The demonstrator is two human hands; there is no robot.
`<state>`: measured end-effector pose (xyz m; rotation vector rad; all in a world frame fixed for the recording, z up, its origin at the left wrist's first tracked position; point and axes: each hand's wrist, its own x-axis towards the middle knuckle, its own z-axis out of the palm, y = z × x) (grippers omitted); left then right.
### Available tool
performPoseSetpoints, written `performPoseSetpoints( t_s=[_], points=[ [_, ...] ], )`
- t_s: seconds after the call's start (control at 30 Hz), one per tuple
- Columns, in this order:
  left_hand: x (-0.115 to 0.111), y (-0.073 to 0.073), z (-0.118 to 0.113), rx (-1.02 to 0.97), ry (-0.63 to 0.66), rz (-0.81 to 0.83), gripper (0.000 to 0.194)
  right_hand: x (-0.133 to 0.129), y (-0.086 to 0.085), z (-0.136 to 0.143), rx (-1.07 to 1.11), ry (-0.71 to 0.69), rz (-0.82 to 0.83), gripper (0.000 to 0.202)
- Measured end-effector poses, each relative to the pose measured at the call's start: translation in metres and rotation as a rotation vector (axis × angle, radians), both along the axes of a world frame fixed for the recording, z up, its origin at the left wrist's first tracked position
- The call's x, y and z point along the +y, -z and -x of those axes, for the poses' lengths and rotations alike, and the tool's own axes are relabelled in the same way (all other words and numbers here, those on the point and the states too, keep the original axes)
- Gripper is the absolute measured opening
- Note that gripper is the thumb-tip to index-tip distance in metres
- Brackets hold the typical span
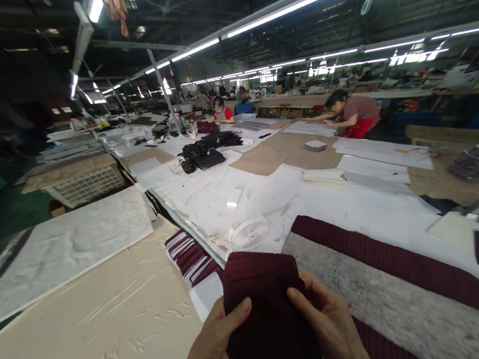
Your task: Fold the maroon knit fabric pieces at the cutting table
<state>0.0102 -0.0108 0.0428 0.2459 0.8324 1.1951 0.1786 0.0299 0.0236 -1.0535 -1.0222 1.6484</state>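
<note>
Between my two hands I hold up a dark maroon fabric piece (261,277) with a rounded, layered top edge. My left hand (218,335) grips its left side, thumb lying on the front. On the right edge, my right hand (328,315) pinches the cloth with the thumb in front and fingers behind. The lower part of the piece falls into shadow. Just left of it lies a row of folded maroon and white pieces (192,258). Long maroon strips (384,258) rest at the right beside a speckled grey band (364,287).
A small white fan (250,231) stands on the white-covered table. Beyond it are dark garments (208,151) and brown paper (262,156). A cream-covered surface (126,298) and a white crate (86,184) are at left. One person (351,114) leans over the table at back right.
</note>
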Motion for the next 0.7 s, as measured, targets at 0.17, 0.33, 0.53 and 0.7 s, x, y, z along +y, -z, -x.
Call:
performPoseSetpoints(
  t_s=[0.17, 0.33, 0.53, 0.7],
  points=[
    [0.0001, 0.0039, -0.0013, 0.024, -0.003, 0.021, 0.028, -0.0001, 0.0005, -0.0006, -0.129, 0.025, -0.111, 0.031],
    [0.0001, 0.0063, 0.0000, 0.044, -0.001, 0.049, 0.038, 0.0006, 0.0006, -0.0016, -0.252, 0.030, -0.216, 0.028],
    [-0.0004, 0.0077, -0.0010, 0.041, -0.008, 0.053, 0.041, 0.0008, -0.0005, -0.0029, -0.255, 0.005, -0.195, 0.030],
    [0.0009, 0.0022, -0.0050, 0.014, 0.015, 0.033, 0.034, 0.0000, 0.0013, -0.0041, -0.252, -0.013, -0.202, 0.029]
  ],
)
